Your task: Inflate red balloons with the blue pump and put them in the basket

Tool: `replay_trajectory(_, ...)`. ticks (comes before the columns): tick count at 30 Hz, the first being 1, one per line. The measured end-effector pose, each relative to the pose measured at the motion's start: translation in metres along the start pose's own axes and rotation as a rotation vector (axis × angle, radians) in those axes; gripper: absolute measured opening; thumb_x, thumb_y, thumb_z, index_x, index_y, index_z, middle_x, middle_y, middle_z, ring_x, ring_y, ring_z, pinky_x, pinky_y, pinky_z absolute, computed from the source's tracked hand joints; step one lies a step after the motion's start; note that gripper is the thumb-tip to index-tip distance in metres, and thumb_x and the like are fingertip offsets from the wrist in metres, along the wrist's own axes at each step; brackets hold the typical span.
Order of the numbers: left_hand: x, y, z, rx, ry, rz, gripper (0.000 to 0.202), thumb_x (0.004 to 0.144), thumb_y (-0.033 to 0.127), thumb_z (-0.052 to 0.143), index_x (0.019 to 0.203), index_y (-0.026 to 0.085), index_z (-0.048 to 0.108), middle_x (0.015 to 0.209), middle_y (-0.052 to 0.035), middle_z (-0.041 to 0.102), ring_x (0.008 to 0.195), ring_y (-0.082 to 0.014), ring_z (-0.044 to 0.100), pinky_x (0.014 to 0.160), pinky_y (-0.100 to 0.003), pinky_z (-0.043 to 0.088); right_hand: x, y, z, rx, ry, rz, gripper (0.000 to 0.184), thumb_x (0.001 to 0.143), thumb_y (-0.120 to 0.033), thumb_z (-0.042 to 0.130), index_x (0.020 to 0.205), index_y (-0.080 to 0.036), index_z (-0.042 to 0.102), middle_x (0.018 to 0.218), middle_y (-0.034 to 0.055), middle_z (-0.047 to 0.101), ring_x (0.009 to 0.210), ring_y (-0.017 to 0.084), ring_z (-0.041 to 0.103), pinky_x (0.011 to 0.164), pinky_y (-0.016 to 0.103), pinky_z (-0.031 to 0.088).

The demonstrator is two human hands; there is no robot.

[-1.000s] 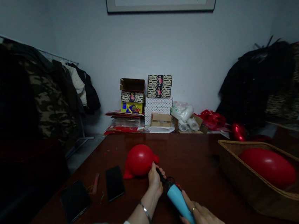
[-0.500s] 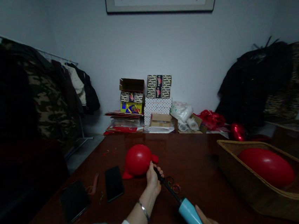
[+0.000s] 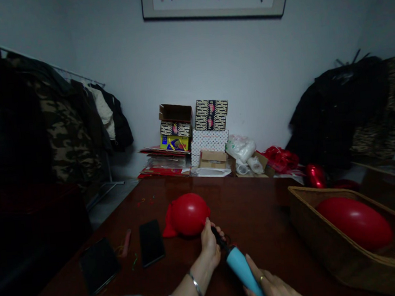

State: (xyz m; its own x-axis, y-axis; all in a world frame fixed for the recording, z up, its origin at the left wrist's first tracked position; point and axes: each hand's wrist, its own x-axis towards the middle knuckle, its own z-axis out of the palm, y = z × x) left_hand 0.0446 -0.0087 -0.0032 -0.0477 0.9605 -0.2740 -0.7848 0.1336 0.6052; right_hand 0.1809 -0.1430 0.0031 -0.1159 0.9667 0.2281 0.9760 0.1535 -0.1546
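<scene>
A partly inflated red balloon [image 3: 190,215] hangs just over the table, with a limp red part at its left side. My left hand [image 3: 211,243] is closed around the balloon's neck where it meets the black nozzle end of a hand pump [image 3: 243,270]; the neck itself is hidden by the fingers. Wrapped round the pump's light blue barrel is my right hand [image 3: 273,284], a ring on one finger. Little of the black rod shows between the barrel and my left hand.
On the brown table [image 3: 252,208] lie a black phone [image 3: 151,243], a dark tablet [image 3: 99,266], a pink stick-like item [image 3: 126,242] and small coloured bands. A wicker basket [image 3: 318,243] holding a large red balloon [image 3: 354,222] stands at right. Boxes [image 3: 209,140] are stacked behind.
My right hand has pushed the blue barrel up and left toward my left hand, so less black rod shows. The balloon and my left hand have shifted slightly right.
</scene>
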Motion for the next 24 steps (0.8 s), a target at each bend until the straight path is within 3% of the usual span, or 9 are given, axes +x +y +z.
replay_trajectory(8,0.001,0.002,-0.001,0.005,0.016,-0.009,0.041,0.070,0.055,0.062,0.070,0.020,0.040,0.049,0.0054,0.045,0.039,-0.0075,0.041,0.041,-0.020,0.031,0.012,-0.016,-0.004,-0.015,-0.008,0.016,0.049,0.085,-0.031,0.039,0.134,-0.024,0.040,0.097,0.0045,0.066,0.082,0.018,0.064,0.069,0.028,0.049)
replay_trajectory(14,0.007,0.000,-0.004,-0.001,0.004,-0.015,0.039,0.071,0.052,0.060,0.069,0.021,0.038,0.046,0.0065,0.043,0.038,-0.0071,0.038,0.041,-0.020,0.029,0.009,-0.015,0.001,-0.043,0.018,0.004,0.048,0.084,-0.032,0.042,0.131,-0.025,0.044,0.097,0.0052,0.067,0.081,0.019,0.065,0.069,0.029,0.049)
replay_trajectory(18,0.008,0.003,-0.005,0.006,-0.011,-0.008,0.038,0.072,0.052,0.060,0.070,0.021,0.038,0.046,0.0075,0.040,0.037,-0.0073,0.037,0.040,-0.021,0.029,0.008,-0.015,0.003,-0.060,0.048,-0.016,0.041,0.084,-0.033,0.042,0.122,-0.024,0.054,0.095,0.0060,0.067,0.078,0.019,0.066,0.066,0.028,0.050)
replay_trajectory(24,0.005,0.005,-0.004,0.028,-0.030,-0.010,0.036,0.073,0.051,0.058,0.069,0.021,0.038,0.046,0.0072,0.041,0.037,-0.0075,0.038,0.040,-0.021,0.028,0.003,-0.006,0.014,-0.072,0.116,-0.065,0.045,0.083,-0.035,0.043,0.126,-0.024,0.050,0.090,0.0035,0.068,0.073,0.017,0.066,0.061,0.025,0.051)
